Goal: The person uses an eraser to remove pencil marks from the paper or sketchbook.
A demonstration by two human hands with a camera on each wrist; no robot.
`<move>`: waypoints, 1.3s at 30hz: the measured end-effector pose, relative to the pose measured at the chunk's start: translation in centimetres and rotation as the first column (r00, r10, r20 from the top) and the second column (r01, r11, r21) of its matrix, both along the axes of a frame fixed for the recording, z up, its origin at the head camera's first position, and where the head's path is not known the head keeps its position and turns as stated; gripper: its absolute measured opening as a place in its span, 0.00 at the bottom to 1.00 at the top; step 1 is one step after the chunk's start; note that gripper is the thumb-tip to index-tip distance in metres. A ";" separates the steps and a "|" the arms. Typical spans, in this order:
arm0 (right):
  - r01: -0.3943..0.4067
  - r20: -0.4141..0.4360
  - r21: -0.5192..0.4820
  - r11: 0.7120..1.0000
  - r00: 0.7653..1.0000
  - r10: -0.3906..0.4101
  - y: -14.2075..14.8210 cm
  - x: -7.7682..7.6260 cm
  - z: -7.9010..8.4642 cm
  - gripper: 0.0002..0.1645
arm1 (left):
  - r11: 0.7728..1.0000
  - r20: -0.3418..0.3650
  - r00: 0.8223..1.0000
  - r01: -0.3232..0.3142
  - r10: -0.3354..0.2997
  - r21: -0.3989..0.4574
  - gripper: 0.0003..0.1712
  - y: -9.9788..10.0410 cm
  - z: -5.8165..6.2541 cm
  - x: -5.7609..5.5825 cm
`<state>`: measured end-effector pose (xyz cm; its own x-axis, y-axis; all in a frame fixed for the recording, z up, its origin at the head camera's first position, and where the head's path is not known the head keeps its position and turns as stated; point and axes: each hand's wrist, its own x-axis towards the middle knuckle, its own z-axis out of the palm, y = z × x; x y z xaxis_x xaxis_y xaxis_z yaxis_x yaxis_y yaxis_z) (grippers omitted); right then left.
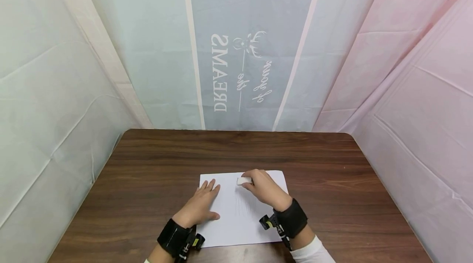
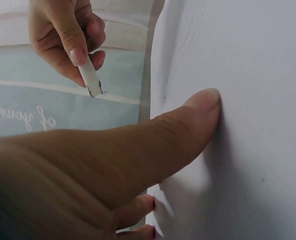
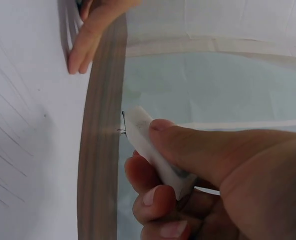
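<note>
A white sheet of paper [image 1: 236, 232] lies on the table, with faint dark pencil-like strokes [image 1: 242, 206] near its middle. My left hand [image 1: 199, 207] rests on the sheet's left side, fingers spread and thumb apart. In my right hand [image 1: 265, 189] a white block eraser [image 3: 148, 142] is pinched between thumb and fingers. Both wrist views show the eraser held off the paper, above its upper part. Dark smudges and thin dark crumbs [image 3: 122, 131] cling to the eraser's end. Several slanting strokes [image 3: 8, 155] also show on the paper in the right wrist view.
The dark wood-grain table [image 1: 332, 197] extends around the sheet on both sides and behind it. Its far edge meets a pale blue-grey curtain [image 1: 251, 8] with mirrored lettering. Light fabric hangs at left and right. Each wrist wears a black strap [image 1: 291, 218] with a small camera.
</note>
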<state>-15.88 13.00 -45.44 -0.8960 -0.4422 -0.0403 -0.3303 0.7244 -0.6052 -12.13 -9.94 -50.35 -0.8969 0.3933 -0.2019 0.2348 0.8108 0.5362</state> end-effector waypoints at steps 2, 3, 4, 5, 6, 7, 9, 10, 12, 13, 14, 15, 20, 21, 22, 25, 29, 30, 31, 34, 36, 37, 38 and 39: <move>-0.005 0.004 0.009 1.000 1.000 0.005 -0.2 0.0 -0.2 0.14 | 1.000 0.002 1.000 -0.001 0.001 0.000 0.51 0.0 -0.2 0.0; -0.011 0.003 0.012 1.000 1.000 0.011 -0.2 0.0 -0.3 0.14 | 1.000 0.003 1.000 -0.002 0.002 0.000 0.51 0.0 -0.2 0.0; -0.016 0.001 0.016 1.000 1.000 0.016 -0.3 0.0 -0.4 0.15 | 1.000 0.003 1.000 -0.002 0.002 -0.001 0.51 0.0 -0.3 0.0; -0.021 -0.001 0.018 1.000 1.000 0.021 -0.4 0.0 -0.5 0.15 | 1.000 0.003 1.000 -0.002 0.002 0.000 0.51 0.0 -0.3 0.0; -0.027 -0.003 0.017 0.999 1.000 0.027 -0.4 0.0 -0.6 0.15 | 1.000 0.002 1.000 -0.003 0.003 0.000 0.51 0.0 -0.4 0.0; -0.032 -0.006 0.018 0.999 0.999 0.032 -0.5 0.0 -0.7 0.15 | 1.000 0.001 1.000 -0.002 0.002 0.001 0.51 0.0 -0.4 0.0; -0.041 -0.014 0.018 0.999 0.999 0.042 -0.6 0.0 -0.9 0.15 | 1.000 -0.001 1.000 -0.001 0.001 0.003 0.51 -0.1 -0.4 0.0; -0.045 -0.015 0.020 0.999 0.999 0.046 -0.6 0.0 -1.0 0.15 | 1.000 -0.003 1.000 0.000 0.000 0.004 0.51 0.0 -0.4 0.1; -0.053 -0.020 0.025 0.998 0.998 0.053 -0.6 -0.1 -1.2 0.15 | 1.000 -0.006 1.000 0.001 -0.001 0.004 0.51 0.0 -0.4 0.1; -0.055 -0.020 0.029 0.998 0.998 0.056 -0.7 -0.1 -1.3 0.15 | 1.000 -0.006 1.000 0.001 -0.001 0.004 0.51 0.0 -0.5 0.1; -0.058 -0.021 0.032 0.998 0.998 0.059 -0.7 -0.1 -1.3 0.15 | 1.000 -0.005 1.000 0.001 -0.001 0.004 0.51 0.0 -0.5 0.1; -0.061 -0.021 0.036 0.997 0.998 0.062 -0.7 -0.1 -1.4 0.15 | 1.000 -0.005 1.000 0.002 -0.002 0.002 0.51 0.0 -0.5 0.1; -0.069 -0.010 0.044 0.997 0.998 0.070 -0.9 -0.1 -1.8 0.15 | 1.000 -0.003 1.000 0.003 -0.003 0.008 0.51 -0.1 -0.5 0.1; -0.071 -0.007 0.048 0.996 0.997 0.072 -0.9 0.0 -1.9 0.15 | 1.000 -0.005 1.000 0.004 -0.004 0.009 0.51 -0.1 -0.6 0.1; -0.074 -0.004 0.052 0.996 0.997 0.074 -1.0 0.0 -2.0 0.15 | 1.000 -0.009 1.000 0.005 -0.005 0.010 0.51 -0.1 -0.6 0.1; -0.079 0.006 0.063 0.995 0.997 0.078 -1.1 0.1 -2.1 0.15 | 1.000 -0.015 1.000 0.007 -0.007 0.010 0.51 -0.1 -0.6 0.1; -0.083 0.004 0.072 0.994 0.997 0.083 -1.3 0.3 -2.2 0.15 | 1.000 -0.009 1.000 0.005 -0.005 0.017 0.51 -0.1 -0.6 0.1; -0.085 0.003 0.074 0.994 0.996 0.085 -1.3 0.3 -2.2 0.15 | 1.000 -0.005 1.000 0.005 -0.004 0.019 0.51 -0.2 -0.5 0.1; -0.088 0.001 0.076 0.993 0.996 0.088 -1.3 0.3 -2.2 0.14 | 1.000 -0.003 1.000 0.005 -0.005 0.021 0.51 -0.2 -0.5 0.1; -0.098 -0.004 0.078 0.992 0.995 0.099 -1.4 0.5 -2.2 0.14 | 1.000 0.001 1.000 0.006 -0.006 0.022 0.51 -0.2 -0.4 0.1; -0.105 -0.007 0.078 0.991 0.994 0.106 -1.4 0.5 -2.3 0.13 | 1.000 0.000 1.000 0.009 -0.009 0.021 0.51 -0.2 -0.3 0.1; -0.108 -0.008 0.078 0.991 0.994 0.109 -1.5 0.6 -2.3 0.13 | 1.000 0.001 1.000 0.010 -0.010 0.020 0.51 -0.2 -0.3 0.1; -0.110 -0.008 0.078 0.991 0.994 0.111 -1.5 0.6 -2.4 0.13 | 1.000 0.002 1.000 0.010 -0.010 0.021 0.51 -0.2 -0.3 0.1; -0.112 -0.007 0.078 0.991 0.994 0.112 -1.5 0.6 -2.4 0.13 | 1.000 0.002 1.000 0.011 -0.011 0.022 0.51 -0.2 -0.3 0.0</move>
